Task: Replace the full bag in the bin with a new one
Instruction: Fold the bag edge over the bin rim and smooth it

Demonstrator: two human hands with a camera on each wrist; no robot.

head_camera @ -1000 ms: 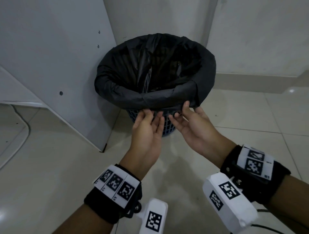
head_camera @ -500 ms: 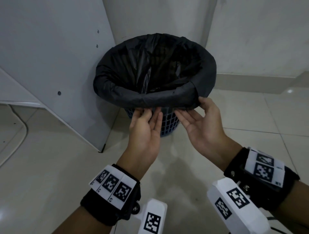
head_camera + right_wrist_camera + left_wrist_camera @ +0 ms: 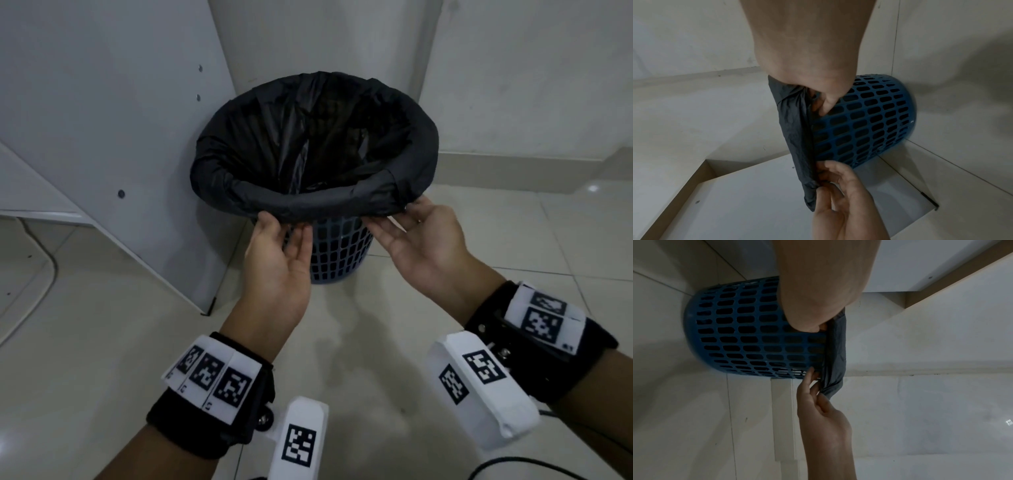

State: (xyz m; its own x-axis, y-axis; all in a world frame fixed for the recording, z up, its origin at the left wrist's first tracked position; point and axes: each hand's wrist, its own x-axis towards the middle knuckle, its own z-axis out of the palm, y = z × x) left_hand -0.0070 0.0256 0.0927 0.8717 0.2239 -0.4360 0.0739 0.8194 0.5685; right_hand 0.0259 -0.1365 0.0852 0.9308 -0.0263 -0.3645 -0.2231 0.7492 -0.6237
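A blue lattice bin [image 3: 339,253] stands on the floor in a corner. A black bag [image 3: 308,154] lines it, with its hem folded down over the rim. My left hand [image 3: 284,224] is palm up at the front left of the rim and pinches the hem with thumb outside and fingers tucked beneath. My right hand [image 3: 404,214] pinches the hem at the front right, thumb on top. In the left wrist view the right hand [image 3: 816,386] pulls the hem [image 3: 836,353] a little off the bin [image 3: 748,337]. In the right wrist view the left hand [image 3: 826,183] holds the bag [image 3: 795,138].
A white cabinet panel [image 3: 102,137] stands close on the bin's left. Walls and a skirting [image 3: 513,168] close in behind. A cable [image 3: 51,263] lies on the floor at far left. Tiled floor [image 3: 376,342] spreads in front and to the right.
Both hands rose from under the rim to the folded hem and took hold of it. The right hand slid to the right along the rim, so the hands are now further apart.
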